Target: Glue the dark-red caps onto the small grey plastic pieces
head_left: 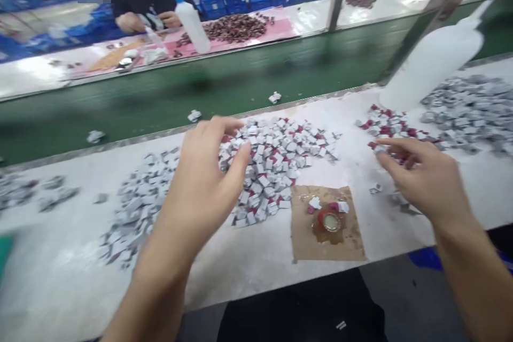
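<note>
My left hand (pixel 204 171) hovers at the left side of a heap of small white and dark red pieces (pixel 268 165), its thumb and index finger apart. Nothing shows between them, and its other fingers are partly hidden. My right hand (pixel 425 179) is closed in a pinch, with a small dark red and white piece (pixel 373 145) at its thumb and index fingertips. Beyond it lies a smaller group of similar pieces (pixel 387 123). Between the hands sits a brown cardboard square (pixel 302 240), bearing a wet red-and-metal cap-like disc (pixel 331 220) and a few pieces.
Grey piles lie at left (pixel 140 197) and far right (pixel 476 109). A white squeeze bottle (pixel 433 64) leans at the right near a metal post. Past the green belt (pixel 240 80), a person works beside another bottle (pixel 194 26) and brown pieces (pixel 236 28).
</note>
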`<state>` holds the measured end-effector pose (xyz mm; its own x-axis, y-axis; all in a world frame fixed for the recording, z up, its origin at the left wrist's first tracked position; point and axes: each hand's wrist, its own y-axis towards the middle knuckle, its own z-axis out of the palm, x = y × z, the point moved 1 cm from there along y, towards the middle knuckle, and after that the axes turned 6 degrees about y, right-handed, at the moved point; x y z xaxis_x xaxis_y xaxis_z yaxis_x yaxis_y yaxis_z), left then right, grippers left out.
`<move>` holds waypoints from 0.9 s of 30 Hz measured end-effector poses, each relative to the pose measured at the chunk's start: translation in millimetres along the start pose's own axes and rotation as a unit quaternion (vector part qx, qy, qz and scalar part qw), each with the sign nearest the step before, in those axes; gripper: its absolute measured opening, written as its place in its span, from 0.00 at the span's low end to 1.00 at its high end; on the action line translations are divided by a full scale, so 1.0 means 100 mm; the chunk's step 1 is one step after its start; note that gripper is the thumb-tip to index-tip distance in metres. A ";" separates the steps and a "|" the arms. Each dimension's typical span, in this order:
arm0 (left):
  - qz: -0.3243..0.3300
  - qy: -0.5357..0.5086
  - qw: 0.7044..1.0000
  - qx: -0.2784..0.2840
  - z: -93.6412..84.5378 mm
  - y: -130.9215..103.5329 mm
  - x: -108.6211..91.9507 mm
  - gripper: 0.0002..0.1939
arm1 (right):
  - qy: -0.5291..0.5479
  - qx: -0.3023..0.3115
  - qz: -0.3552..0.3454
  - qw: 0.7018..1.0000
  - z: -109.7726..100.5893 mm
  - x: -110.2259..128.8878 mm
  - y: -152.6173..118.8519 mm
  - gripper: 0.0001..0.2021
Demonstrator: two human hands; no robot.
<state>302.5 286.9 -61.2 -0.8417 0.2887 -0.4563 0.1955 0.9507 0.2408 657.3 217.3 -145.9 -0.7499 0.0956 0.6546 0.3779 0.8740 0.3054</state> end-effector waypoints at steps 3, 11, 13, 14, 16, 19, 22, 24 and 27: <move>-0.067 0.094 0.992 -0.045 -0.06 -0.79 0.33 0.11 | 0.079 -0.014 0.070 0.994 -0.15 0.09 -0.36 0.11; -0.077 0.250 0.964 -0.056 0.37 -1.51 0.78 0.14 | 0.148 0.011 0.105 0.983 -0.12 0.05 -1.08 0.13; -0.084 0.270 0.957 -0.059 0.40 -1.46 0.77 0.13 | 0.154 0.023 0.098 0.983 -0.11 0.08 -1.14 0.16; -0.081 0.271 0.958 -0.053 0.40 -1.43 0.77 0.13 | 0.161 0.028 0.086 0.983 -0.12 0.11 -1.17 0.15; -0.066 0.257 0.963 -0.037 0.37 -1.41 0.76 0.12 | 0.177 0.041 0.054 0.982 -0.13 0.21 -1.22 0.11; -0.045 0.202 0.978 -0.031 0.31 -1.46 0.73 0.10 | 0.195 0.080 0.014 0.977 -0.13 0.35 -1.32 0.06; -0.047 0.128 0.990 -0.032 0.30 -1.60 0.70 0.06 | 0.203 0.101 0.005 0.974 -0.09 0.44 -1.39 0.08; -0.044 0.094 0.994 -0.017 0.33 -1.69 0.66 0.05 | 0.207 0.103 0.002 0.973 -0.06 0.47 -1.42 0.10; -0.047 0.052 0.998 0.002 0.38 -1.79 0.61 0.04 | 0.208 0.114 -0.012 0.971 -0.03 0.51 -1.43 0.10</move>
<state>235.5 138.7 -165.0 -0.9042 0.1853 -0.3848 0.1150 0.9733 0.1985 566.3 96.1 -154.2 -0.4545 -0.0866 0.8865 0.1972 0.9608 0.1950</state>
